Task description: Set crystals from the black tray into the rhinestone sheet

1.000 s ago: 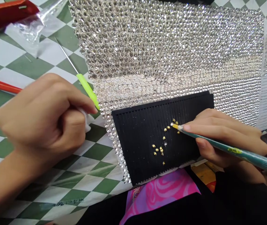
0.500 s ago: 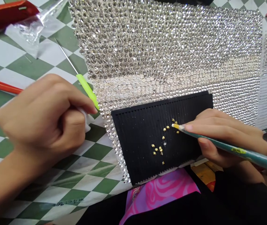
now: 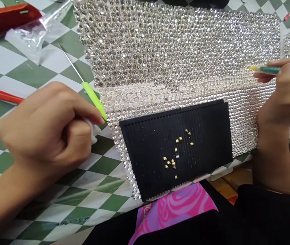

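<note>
At nine o'clock our left fingers (image 3: 80,134) clench white tissue (image 3: 94,134); near five, gold rhinestones (image 3: 173,162) dot the black tray (image 3: 148,149); our right fingers (image 3: 288,73), pinching a pencil (image 3: 267,70), have swung to three o'clock over the rhinestone sheet (image 3: 175,41), apparently shifting work there

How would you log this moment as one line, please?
right hand: holds pencil over rhinestone sheet | left hand: closed around white wad | black tray: gold-coloured stones on it
</note>
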`<action>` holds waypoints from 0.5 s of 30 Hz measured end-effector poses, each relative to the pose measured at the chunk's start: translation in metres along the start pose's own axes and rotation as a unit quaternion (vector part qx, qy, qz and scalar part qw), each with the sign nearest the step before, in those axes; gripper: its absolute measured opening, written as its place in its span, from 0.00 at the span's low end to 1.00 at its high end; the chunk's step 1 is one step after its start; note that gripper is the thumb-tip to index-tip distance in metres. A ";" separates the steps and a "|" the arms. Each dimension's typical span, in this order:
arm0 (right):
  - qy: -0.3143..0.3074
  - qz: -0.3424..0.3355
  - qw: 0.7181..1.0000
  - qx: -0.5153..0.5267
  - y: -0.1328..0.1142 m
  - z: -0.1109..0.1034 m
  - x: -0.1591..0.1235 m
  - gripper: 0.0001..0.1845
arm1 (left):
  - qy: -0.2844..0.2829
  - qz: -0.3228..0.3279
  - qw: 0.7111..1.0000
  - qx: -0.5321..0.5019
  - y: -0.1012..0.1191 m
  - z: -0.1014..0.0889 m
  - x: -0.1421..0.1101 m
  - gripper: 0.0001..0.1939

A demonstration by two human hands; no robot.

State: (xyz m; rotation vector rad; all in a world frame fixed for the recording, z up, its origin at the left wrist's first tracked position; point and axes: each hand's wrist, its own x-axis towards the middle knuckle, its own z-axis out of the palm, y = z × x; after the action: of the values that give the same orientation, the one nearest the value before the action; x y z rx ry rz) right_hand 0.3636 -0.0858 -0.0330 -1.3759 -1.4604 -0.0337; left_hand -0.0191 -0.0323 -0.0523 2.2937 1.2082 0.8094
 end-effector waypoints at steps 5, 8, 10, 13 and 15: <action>-0.021 -0.023 0.999 -0.012 0.004 -0.001 -0.002 0.05 | -0.009 -0.003 1.000 0.009 -0.001 -0.005 0.001 0.12; -0.034 -0.005 0.999 -0.021 0.008 -0.002 0.000 0.05 | -0.006 -0.005 1.000 0.006 0.000 -0.004 0.001 0.13; -0.041 0.001 0.999 -0.026 0.010 -0.002 0.001 0.05 | -0.008 -0.004 1.000 0.005 -0.001 -0.004 0.001 0.12; -0.017 -0.006 1.000 -0.023 0.008 -0.001 0.001 0.06 | -0.058 0.023 0.998 0.005 -0.007 -0.009 0.004 0.11; 0.003 0.002 1.000 -0.020 -0.003 0.000 0.000 0.05 | -0.076 0.050 0.996 0.006 -0.011 -0.013 0.006 0.11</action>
State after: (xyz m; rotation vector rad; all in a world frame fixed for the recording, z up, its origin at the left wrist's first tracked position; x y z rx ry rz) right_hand 0.3613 -0.0872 -0.0309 -1.4092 -1.4596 -0.0640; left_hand -0.0315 -0.0200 -0.0481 2.3927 1.0415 0.6489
